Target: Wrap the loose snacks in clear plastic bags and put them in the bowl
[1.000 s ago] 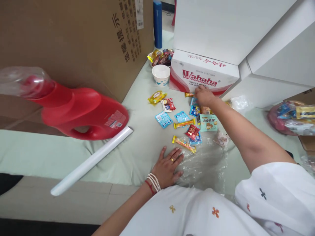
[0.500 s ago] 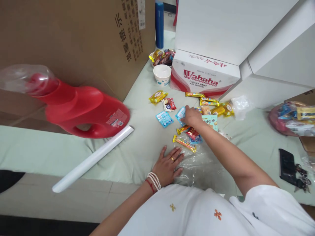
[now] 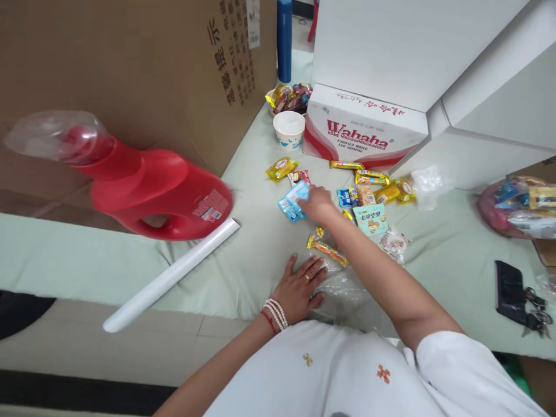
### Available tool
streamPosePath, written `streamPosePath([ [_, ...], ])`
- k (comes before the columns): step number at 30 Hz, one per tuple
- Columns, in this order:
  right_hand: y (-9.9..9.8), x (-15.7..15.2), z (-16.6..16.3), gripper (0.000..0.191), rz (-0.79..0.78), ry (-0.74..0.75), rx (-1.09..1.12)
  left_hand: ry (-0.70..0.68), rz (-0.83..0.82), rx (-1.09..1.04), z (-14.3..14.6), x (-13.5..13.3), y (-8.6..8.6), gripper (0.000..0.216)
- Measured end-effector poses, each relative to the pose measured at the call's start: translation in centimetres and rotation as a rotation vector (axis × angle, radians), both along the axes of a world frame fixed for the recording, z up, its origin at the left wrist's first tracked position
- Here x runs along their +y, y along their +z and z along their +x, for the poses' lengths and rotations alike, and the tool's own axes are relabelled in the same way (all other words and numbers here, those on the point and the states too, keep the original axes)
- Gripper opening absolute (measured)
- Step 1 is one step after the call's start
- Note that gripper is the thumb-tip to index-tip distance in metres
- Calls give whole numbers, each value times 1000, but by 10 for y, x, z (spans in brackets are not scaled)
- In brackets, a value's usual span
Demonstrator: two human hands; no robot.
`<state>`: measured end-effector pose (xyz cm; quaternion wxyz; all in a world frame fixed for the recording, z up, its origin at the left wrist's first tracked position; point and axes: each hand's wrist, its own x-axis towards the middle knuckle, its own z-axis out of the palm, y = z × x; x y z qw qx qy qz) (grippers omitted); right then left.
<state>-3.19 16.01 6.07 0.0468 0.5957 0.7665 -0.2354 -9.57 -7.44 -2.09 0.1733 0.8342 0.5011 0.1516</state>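
My right hand (image 3: 318,202) reaches out over the pale green sheet (image 3: 260,249) and pinches a light blue snack packet (image 3: 299,191), lying over a second blue packet (image 3: 288,210). My left hand (image 3: 300,287) lies flat with fingers spread on the edge of a clear plastic bag (image 3: 347,289). Several small snack packets are scattered around: a yellow one (image 3: 281,168), a teal one (image 3: 370,218), a long yellow-orange bar (image 3: 328,250), and a row of yellow packets (image 3: 377,185) by the Wahaha box (image 3: 365,130).
A red detergent jug (image 3: 147,191) lies at the left beside a white tube (image 3: 169,275). A big brown carton (image 3: 130,69) stands behind. A paper cup (image 3: 290,128), a blue bottle (image 3: 284,37), a bag of snacks (image 3: 516,205), a black phone (image 3: 509,284) and keys (image 3: 536,307) are around.
My right hand drew back from the Wahaha box to the blue packets, picked one up and carried it left. My left hand stayed flat on the plastic bag.
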Motion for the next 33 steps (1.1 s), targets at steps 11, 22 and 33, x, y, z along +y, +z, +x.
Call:
streamPosePath([
  [11,-6,-45,15,59,177,119,369,2,-30,-5,0,0,5,67],
  [22,18,-123,218,51,-77,451,500,-47,-34,-25,-3,-1,3,96],
  [33,11,-167,228,43,239,459,376,-21,112,-179,-31,-23,12,73],
])
